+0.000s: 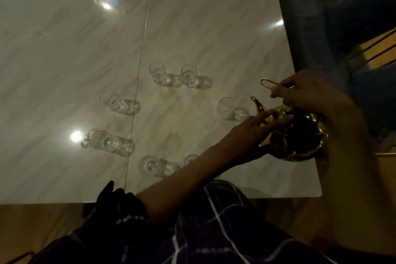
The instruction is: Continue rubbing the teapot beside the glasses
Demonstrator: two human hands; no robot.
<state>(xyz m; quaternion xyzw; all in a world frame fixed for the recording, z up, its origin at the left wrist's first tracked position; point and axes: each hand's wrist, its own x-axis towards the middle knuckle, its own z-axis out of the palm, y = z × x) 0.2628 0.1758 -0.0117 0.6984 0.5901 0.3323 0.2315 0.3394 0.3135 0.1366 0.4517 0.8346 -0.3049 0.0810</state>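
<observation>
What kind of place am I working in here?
Probably a home or dining room: a glossy marble-look table, small drinking glasses set in a ring, and a gold teapot pouring.

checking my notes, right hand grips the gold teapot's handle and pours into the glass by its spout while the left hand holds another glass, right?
Not quite. In the head view the left hand holds no glass; its fingers rest on the gold teapot. The right hand grips the handle, pouring into the glass.

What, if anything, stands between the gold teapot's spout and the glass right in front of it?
Nothing visible does. The gold teapot, with the right hand gripping its handle and the left hand touching its body, has its spout just right of the nearest glass, with only a thin stream crossing the gap.
</observation>
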